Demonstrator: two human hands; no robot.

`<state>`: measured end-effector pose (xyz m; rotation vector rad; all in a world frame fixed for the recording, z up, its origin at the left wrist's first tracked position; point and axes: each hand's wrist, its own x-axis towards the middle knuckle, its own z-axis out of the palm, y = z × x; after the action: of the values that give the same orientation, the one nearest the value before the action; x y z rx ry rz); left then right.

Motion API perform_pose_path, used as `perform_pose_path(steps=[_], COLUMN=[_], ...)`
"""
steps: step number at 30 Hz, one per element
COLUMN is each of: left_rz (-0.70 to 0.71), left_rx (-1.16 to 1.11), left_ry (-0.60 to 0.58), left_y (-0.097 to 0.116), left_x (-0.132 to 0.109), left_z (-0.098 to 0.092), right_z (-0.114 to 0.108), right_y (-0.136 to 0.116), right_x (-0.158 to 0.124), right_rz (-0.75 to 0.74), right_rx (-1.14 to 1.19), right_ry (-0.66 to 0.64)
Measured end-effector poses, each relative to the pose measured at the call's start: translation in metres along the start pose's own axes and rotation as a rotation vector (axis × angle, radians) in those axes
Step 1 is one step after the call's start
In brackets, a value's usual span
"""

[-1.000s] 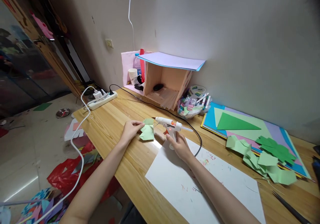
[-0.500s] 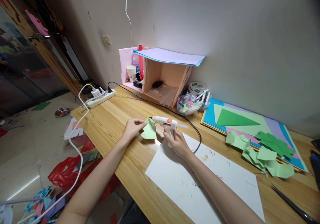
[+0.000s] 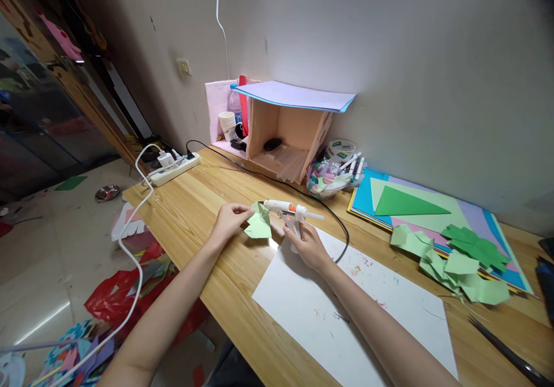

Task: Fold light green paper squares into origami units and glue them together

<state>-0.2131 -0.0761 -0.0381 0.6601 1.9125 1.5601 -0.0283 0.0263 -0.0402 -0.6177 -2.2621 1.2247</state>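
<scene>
The work in hand is gluing. The left hand (image 3: 229, 221) pinches a folded light-green paper piece (image 3: 258, 224) at its left edge. Its grip is closed on the paper with thumb and fingertips, and it holds the piece tilted up off the desk (image 3: 203, 202). The right hand (image 3: 308, 247) has its grip clenched round the handle of a white glue gun (image 3: 288, 210). The gun's body lies level, with the nozzle pointing left at the top of the paper piece. Nozzle and paper are touching or just short of it; I cannot tell which. A small red light glows on the gun, and its black cord (image 3: 277, 183) runs back across the desk to the power strip (image 3: 176, 169) at the far left corner.

The step looks like laying glue on the upper fold of the green piece, near the middle of the desk just beyond the corner of a white sheet (image 3: 346, 323).

By my judgement, the next move calls for a steady trigger squeeze while the left grip keeps the paper from swinging. The fingertips need to stay clear of the hot tip and the fresh glue.

More green paper pieces (image 3: 454, 266) lie in a loose heap well to the right, partly on a stack of coloured paper (image 3: 437, 217). A bowl of markers (image 3: 329, 182) and an open wooden box (image 3: 285, 139) stand against the wall.
</scene>
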Motion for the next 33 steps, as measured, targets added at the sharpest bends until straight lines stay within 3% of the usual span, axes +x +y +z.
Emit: perform_pose_path(steps=[33], left_rz=[0.007], left_rx=[-0.001], left_ry=[0.061], left_y=[0.0074], left_x=[-0.0015], left_z=[-0.0025], right_z=[-0.0001], right_y=[0.0002], right_x=[0.0035], right_rz=[0.043], right_rx=[-0.043], right_ry=[0.062])
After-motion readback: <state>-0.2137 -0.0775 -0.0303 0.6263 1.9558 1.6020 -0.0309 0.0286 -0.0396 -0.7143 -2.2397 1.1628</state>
